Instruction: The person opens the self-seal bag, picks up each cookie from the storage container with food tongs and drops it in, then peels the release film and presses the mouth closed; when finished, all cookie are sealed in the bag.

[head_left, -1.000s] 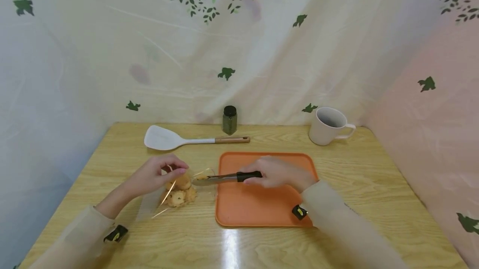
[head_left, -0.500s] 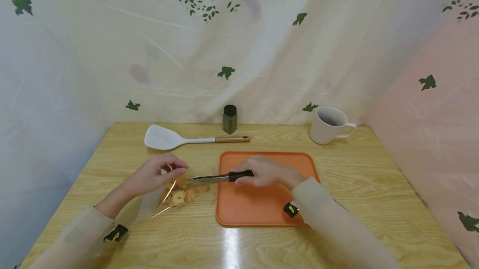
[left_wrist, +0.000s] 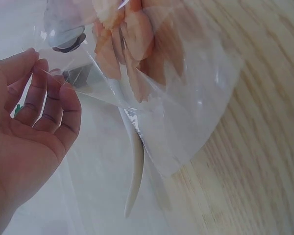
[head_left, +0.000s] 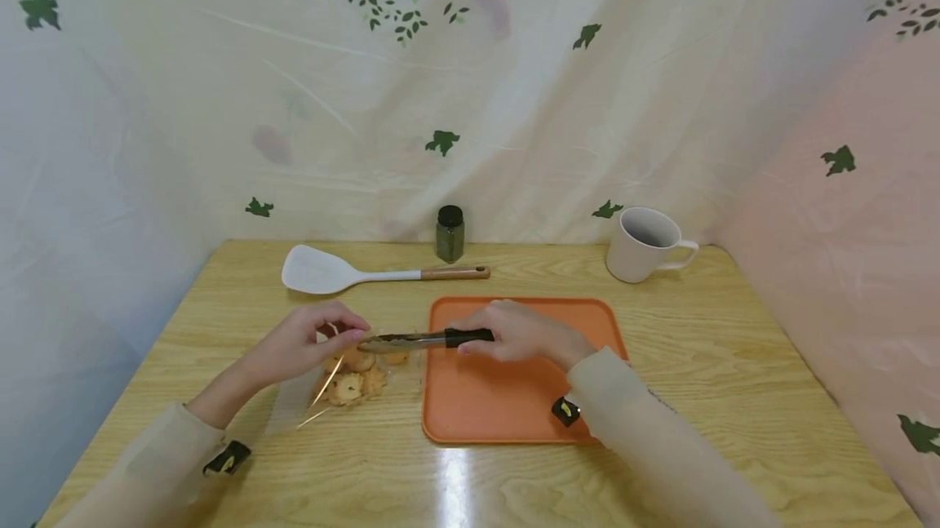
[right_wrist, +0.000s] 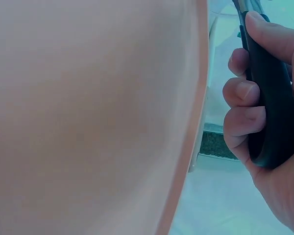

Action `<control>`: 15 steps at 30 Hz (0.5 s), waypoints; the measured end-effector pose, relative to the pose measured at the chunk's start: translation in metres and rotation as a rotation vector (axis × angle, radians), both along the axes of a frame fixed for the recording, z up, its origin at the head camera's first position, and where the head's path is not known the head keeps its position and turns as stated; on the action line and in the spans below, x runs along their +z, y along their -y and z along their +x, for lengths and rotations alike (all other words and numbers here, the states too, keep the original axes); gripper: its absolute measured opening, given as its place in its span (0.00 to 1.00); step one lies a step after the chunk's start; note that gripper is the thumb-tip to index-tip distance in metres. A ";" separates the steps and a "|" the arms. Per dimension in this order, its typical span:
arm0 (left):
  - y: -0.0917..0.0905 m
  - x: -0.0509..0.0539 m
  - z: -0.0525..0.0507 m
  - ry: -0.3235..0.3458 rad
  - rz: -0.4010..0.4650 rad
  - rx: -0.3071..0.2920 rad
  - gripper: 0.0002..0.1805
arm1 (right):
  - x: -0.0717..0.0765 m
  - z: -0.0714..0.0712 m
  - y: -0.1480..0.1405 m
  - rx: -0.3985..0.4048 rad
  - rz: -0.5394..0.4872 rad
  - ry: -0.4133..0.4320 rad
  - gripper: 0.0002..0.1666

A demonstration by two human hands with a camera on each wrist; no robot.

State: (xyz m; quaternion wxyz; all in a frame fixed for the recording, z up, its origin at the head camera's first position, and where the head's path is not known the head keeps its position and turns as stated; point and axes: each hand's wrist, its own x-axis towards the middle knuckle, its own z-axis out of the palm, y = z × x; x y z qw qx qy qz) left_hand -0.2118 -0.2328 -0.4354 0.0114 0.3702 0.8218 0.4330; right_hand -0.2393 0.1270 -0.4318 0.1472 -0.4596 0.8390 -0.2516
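Note:
A clear plastic bag (head_left: pixel 294 401) (left_wrist: pixel 186 132) with several cookies (head_left: pixel 348 388) (left_wrist: pixel 137 34) lies on the table, left of the orange tray. My left hand (head_left: pixel 297 344) (left_wrist: pixel 34 112) pinches the bag's edge between thumb and fingertips. Above the tray, my right hand (head_left: pixel 517 332) (right_wrist: pixel 269 98) grips the black handle of metal tongs (head_left: pixel 470 336) (right_wrist: pixel 272 98). The tongs point left, their tips over the cookies close to my left fingertips. Whether the tips hold a cookie I cannot tell.
The orange tray (head_left: pixel 514 410) (right_wrist: pixel 198 73) lies beneath my right hand. Behind stand a white spatula (head_left: pixel 319 269) lying flat, a dark-capped green jar (head_left: pixel 450 234) and a white mug (head_left: pixel 639 250) at the back right. A patterned cloth (head_left: pixel 514 104) hangs behind the table.
My right hand has moved left with the tongs, whose tips went from the bag's right part to near my left fingertips. A cookie now shows apart at the right. My left hand stayed put.

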 end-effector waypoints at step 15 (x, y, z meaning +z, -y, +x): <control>-0.003 0.002 0.002 -0.006 -0.007 0.000 0.10 | 0.003 0.001 0.004 0.008 -0.014 -0.141 0.15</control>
